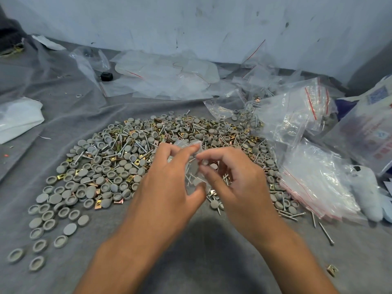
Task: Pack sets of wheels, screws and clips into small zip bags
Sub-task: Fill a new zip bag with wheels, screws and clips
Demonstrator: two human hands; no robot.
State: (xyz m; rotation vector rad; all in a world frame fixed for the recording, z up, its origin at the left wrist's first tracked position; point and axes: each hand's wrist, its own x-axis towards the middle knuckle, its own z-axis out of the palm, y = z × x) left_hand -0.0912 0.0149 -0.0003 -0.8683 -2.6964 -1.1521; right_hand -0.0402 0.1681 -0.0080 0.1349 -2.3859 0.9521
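A wide pile of grey round wheels [101,172], silver screws [129,145] and gold clips [59,177] covers the grey cloth in the middle. Over its near edge my left hand [167,183] grips a small clear zip bag [194,172] between thumb and fingers. Screws and a grey wheel show through the bag. My right hand [235,179] is beside it, its thumb and forefinger pinching at the bag's side with a small grey wheel at the fingertips.
A stack of empty red-striped zip bags [318,181] lies at the right, with filled bags [297,115] behind it. Loose plastic sheets [165,77] spread along the back by the wall. Stray wheels [40,245] lie at the front left, a stray clip [332,270] at the front right.
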